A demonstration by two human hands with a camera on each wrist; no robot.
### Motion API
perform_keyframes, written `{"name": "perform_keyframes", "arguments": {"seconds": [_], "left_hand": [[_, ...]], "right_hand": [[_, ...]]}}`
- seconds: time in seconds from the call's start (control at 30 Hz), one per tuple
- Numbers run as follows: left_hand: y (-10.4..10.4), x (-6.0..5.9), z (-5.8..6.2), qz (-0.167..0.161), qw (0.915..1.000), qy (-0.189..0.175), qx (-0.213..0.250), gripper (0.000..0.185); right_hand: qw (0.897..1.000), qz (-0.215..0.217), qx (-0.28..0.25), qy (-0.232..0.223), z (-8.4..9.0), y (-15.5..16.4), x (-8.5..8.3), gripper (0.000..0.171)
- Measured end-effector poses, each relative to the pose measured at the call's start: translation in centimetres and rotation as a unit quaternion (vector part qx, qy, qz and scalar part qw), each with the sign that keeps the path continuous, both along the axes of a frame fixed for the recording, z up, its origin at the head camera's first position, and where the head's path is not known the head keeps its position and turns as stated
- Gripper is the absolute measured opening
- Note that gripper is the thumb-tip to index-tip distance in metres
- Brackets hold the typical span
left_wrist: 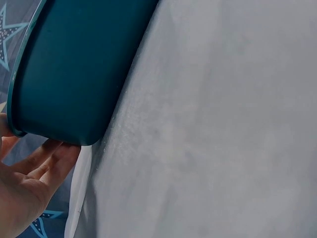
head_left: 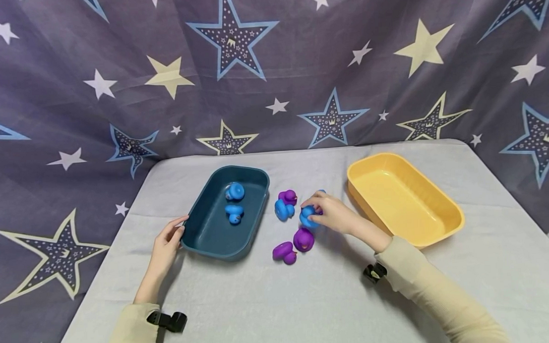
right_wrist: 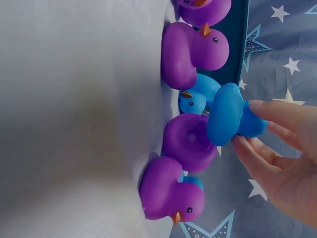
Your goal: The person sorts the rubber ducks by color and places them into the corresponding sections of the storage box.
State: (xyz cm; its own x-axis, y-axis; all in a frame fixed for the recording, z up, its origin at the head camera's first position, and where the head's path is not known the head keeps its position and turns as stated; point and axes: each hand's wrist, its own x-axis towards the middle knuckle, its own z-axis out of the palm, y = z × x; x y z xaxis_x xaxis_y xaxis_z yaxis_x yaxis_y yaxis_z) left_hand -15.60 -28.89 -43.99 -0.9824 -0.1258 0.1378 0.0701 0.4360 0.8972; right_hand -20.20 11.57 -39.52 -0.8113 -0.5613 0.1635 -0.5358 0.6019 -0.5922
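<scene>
Right hand [head_left: 334,213] pinches a blue duck [head_left: 308,217] amid the loose ducks between trays | teal tray [head_left: 211,233] lies to its left, nearer, apparently | left hand [head_left: 165,246], fingers straight, steadies that tray's near corner.

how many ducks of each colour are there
blue ducks: 5 (2 in the blue tray, 1 held by the right hand)
purple ducks: 4 (one shows only in the right wrist view)
total: 9

Head view overhead; wrist views close.
</scene>
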Motion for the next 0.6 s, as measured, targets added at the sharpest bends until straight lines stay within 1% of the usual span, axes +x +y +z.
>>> {"name": "perform_keyframes", "arguments": {"seconds": [0.27,0.4,0.6], "left_hand": [[0.0,0.0,0.0,-0.004,1.0000,0.004,-0.001,0.037],[0.0,0.0,-0.1,-0.007,1.0000,0.005,0.000,0.037],[0.0,0.0,0.0,-0.004,1.0000,0.002,-0.003,0.037]], "right_hand": [[1.000,0.003,-0.015,-0.006,0.7,-0.9,0.0,0.029],[1.000,0.003,-0.015,-0.008,0.9,-1.3,0.0,0.029],[1.000,0.009,-0.016,-0.005,1.3,-2.1,-0.1,0.029]]}}
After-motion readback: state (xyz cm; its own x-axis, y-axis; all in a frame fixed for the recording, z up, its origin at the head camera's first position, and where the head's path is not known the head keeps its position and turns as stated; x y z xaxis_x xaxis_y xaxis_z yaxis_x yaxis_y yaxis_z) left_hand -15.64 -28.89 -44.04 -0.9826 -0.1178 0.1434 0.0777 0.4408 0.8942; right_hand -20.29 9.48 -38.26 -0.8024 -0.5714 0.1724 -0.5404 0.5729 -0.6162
